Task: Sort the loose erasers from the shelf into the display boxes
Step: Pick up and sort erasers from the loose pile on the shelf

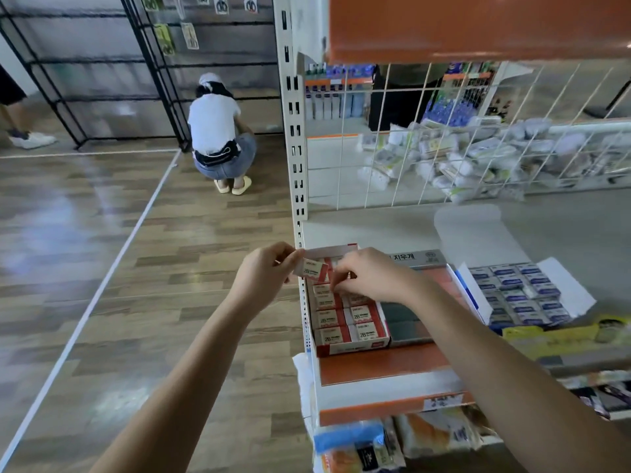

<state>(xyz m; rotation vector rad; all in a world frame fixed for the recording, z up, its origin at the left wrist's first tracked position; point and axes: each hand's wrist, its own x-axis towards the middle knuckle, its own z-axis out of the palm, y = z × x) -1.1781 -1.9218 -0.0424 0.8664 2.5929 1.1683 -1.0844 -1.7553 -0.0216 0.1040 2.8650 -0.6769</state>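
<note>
A red and white display box (355,346) of 2B erasers sits at the left end of the shelf (382,365). My left hand (264,271) pinches one loose red and white eraser (312,269) just above the box's far left corner. My right hand (370,276) reaches down into the box, its fingertips curled on the erasers in the upper rows; what it holds is hidden. To the right stand a dark box (406,322) and a blue and white box (522,295) filled with blue erasers, its lid flaps open.
A white upright post (293,138) and wire mesh back (444,138) bound the shelf, with an orange shelf (478,25) overhead. Packaged goods lie behind the mesh and on the lower shelf (392,442). A person (218,134) crouches on the wooden floor to the left.
</note>
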